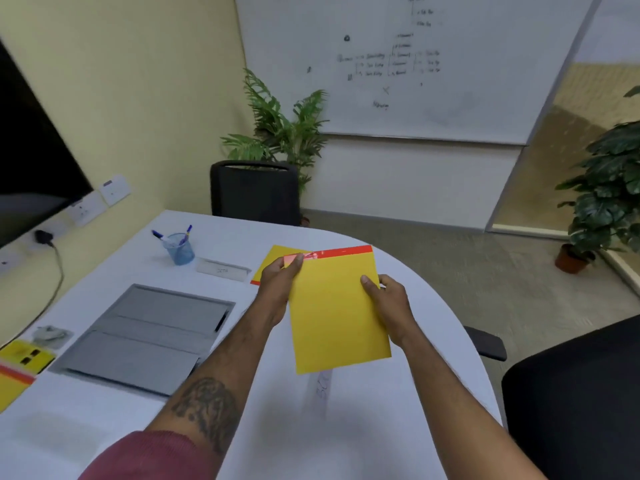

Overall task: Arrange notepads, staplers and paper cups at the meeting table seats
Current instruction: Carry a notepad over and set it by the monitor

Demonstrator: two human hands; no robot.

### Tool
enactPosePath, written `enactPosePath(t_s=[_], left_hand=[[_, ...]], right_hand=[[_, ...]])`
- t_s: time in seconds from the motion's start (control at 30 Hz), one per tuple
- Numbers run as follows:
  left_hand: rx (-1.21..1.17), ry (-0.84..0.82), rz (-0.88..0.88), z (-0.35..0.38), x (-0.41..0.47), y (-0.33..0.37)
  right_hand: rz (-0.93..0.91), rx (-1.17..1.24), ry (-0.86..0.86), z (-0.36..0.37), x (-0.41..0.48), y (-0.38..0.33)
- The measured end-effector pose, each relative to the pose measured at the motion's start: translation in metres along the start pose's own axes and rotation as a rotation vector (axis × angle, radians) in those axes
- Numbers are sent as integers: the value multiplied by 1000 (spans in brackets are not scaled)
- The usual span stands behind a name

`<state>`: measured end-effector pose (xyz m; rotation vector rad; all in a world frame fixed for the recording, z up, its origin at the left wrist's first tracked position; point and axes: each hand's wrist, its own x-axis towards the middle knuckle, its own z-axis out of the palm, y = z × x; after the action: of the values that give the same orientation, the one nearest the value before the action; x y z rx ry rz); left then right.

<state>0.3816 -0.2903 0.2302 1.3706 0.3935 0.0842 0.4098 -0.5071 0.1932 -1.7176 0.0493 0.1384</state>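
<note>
I hold a yellow notepad (pixel 336 310) with a red top band above the rounded end of the white meeting table (pixel 363 410). My left hand (pixel 278 285) grips its upper left edge. My right hand (pixel 393 299) grips its right edge. A second yellow notepad (pixel 272 259) lies flat on the table behind my left hand, mostly hidden. More yellow pads (pixel 17 368) sit at the table's left edge. No stapler or paper cup shows.
A grey cable hatch (pixel 145 337) is set into the table on the left. A blue pen cup (pixel 180 249) and a white name plate (pixel 223 270) stand behind it. Black chairs stand at the far end (pixel 256 192) and at the right (pixel 571 393). Potted plants stand beyond.
</note>
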Motion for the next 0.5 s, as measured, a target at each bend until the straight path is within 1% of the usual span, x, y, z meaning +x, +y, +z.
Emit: enactPosePath(t_s=[0.1,0.17,0.33,0.4,0.5], left_hand=[[25,-20,-6,-19,-26,3],[62,-6,4,-35,-43,4],[243,131,32,-95,-81,4],[302,160,25,-126,-97,4],[350,231,63,-175,-121,6]], right_hand=[[16,81,-18,20,-11,-14],[31,127,-36,36,-19,-22],[48,148,-121,89,-38,-39],[54,147,-175,117,-49,-44],[61,158,-278,164,-72,-49]])
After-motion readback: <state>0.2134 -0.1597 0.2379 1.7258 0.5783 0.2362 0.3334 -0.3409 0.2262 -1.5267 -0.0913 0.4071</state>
